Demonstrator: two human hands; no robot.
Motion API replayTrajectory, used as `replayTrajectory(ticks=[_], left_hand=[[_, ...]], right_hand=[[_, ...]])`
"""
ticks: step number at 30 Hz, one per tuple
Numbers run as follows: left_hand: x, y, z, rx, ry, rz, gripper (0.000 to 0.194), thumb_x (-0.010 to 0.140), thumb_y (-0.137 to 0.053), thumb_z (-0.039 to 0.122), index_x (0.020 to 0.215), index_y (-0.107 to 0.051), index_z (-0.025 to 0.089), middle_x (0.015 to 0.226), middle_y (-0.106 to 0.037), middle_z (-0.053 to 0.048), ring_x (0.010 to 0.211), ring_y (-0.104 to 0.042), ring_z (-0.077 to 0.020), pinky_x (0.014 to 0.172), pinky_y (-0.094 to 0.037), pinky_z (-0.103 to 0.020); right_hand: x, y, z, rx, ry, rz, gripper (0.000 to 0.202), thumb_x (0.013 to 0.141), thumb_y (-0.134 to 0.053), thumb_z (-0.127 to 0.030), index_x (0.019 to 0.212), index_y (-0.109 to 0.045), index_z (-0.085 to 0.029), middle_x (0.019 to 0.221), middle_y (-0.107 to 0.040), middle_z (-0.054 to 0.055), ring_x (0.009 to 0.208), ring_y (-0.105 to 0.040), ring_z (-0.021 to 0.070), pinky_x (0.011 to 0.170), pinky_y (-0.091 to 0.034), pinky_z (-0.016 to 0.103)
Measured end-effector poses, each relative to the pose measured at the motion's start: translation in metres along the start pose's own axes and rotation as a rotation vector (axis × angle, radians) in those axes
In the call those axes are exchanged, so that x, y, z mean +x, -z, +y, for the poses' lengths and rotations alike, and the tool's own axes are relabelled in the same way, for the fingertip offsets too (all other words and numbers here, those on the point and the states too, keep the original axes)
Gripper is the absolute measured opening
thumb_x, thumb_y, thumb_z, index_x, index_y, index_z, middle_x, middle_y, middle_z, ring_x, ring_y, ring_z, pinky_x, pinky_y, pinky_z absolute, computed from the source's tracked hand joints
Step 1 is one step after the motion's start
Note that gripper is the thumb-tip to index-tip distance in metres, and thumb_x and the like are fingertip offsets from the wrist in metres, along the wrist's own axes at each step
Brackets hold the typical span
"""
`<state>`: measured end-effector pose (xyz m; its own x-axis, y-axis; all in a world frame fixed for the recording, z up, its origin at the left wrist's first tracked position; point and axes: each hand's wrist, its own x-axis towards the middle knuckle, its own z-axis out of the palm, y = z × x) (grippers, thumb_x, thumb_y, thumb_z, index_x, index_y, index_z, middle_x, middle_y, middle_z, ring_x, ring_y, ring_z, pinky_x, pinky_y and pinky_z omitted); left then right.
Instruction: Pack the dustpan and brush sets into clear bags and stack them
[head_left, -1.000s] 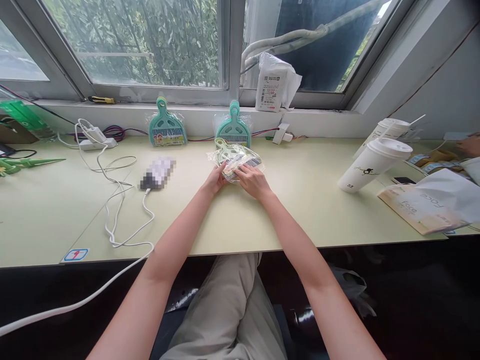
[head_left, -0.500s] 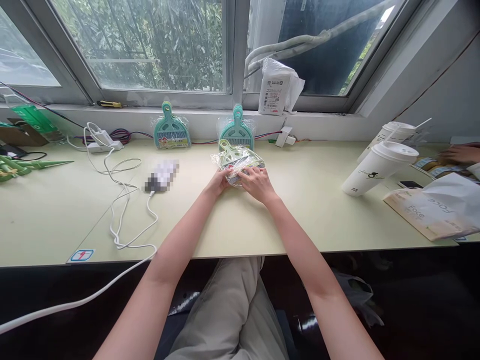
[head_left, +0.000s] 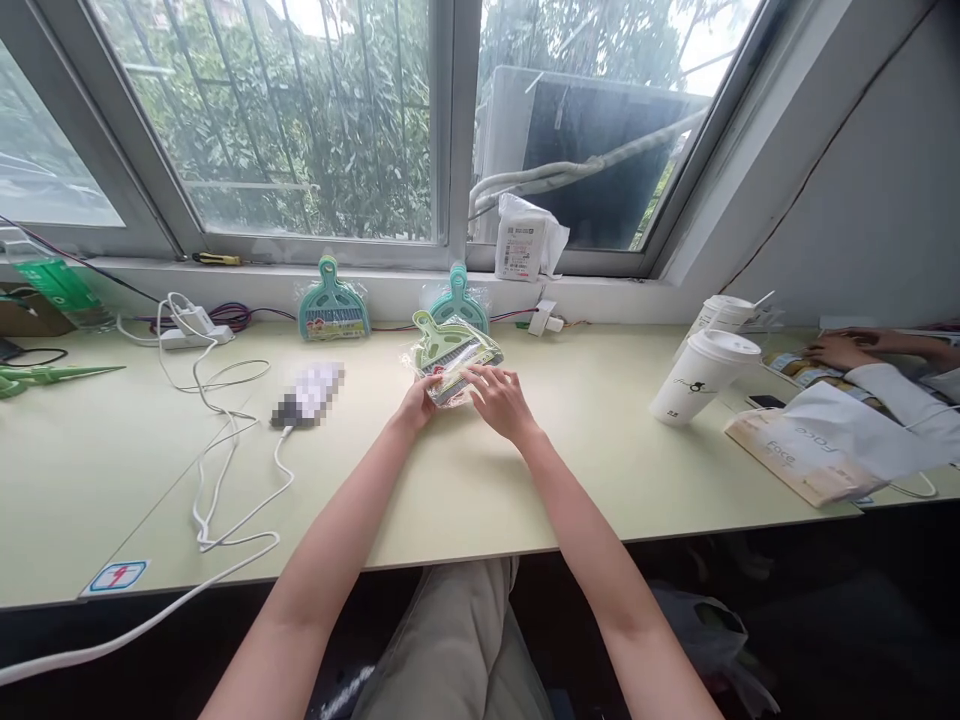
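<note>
**Wrapped green dustpan set [head_left: 448, 350] in hand toward the tabletop's far edge**

The left hand [head_left: 417, 402] pinches the dustpan set by its lower left corner. The right hand [head_left: 501, 403] has its fingers bent and slightly apart at the lower right edge; whether they grip, I cannot tell. The set tilts, handle up and left, and a wide stretch of tabletop [head_left: 600, 490] separates it from the straight near edge. Its crinkled, shiny clear wrap covers smooth plastic and grey bristles.

Just behind, at the far edge, stands a teal dustpan [head_left: 458, 285]; a second dustpan [head_left: 328, 297] stands farther left. A looping white cable [head_left: 236, 543] crosses the left part toward the near edge. Well apart, toward the right end, are tapered paper cups [head_left: 701, 378] and a soft tissue pack [head_left: 795, 455]. The tabletop is pale, smooth and yellowish, under a metal-framed window [head_left: 300, 130].
</note>
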<state>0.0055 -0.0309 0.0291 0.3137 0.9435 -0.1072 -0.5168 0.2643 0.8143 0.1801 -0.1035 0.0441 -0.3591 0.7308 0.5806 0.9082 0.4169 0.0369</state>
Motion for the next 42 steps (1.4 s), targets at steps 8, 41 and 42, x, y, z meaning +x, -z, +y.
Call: replayTrajectory(ticks=[8,41,42], left_hand=[[-0.006,0.002,0.010,0.060,0.088,0.068,0.032,0.076,-0.057,0.012,0.108,-0.060,0.010,0.080,-0.070,-0.008,0.062,-0.065,-0.0146,0.057,-0.056,-0.023],[0.003,0.028,0.014,0.257,0.115,-0.214,0.063,0.071,-0.057,0.008,0.132,-0.043,0.019,0.107,-0.067,-0.007,0.085,-0.068,-0.0166,0.070,-0.058,-0.026],[0.001,0.026,0.014,0.256,0.096,-0.222,0.066,0.071,-0.057,0.009,0.134,-0.041,0.020,0.110,-0.067,-0.007,0.087,-0.067,-0.0170,0.071,-0.058,-0.026]], right_hand=[[-0.008,-0.002,0.026,-0.075,-0.151,0.006,0.081,0.081,-0.040,0.000,0.152,-0.011,-0.025,0.154,-0.032,0.006,0.147,-0.015,0.0241,0.115,-0.007,0.057],[-0.009,-0.040,0.048,0.839,-0.473,0.224,0.014,0.071,-0.072,-0.038,0.072,-0.073,-0.025,0.094,-0.064,0.005,0.094,-0.059,0.0213,0.088,-0.046,0.036],[-0.009,-0.039,0.049,0.834,-0.508,0.244,0.016,0.069,-0.073,-0.040,0.072,-0.073,-0.025,0.096,-0.061,0.006,0.099,-0.058,0.0223,0.091,-0.045,0.038]])
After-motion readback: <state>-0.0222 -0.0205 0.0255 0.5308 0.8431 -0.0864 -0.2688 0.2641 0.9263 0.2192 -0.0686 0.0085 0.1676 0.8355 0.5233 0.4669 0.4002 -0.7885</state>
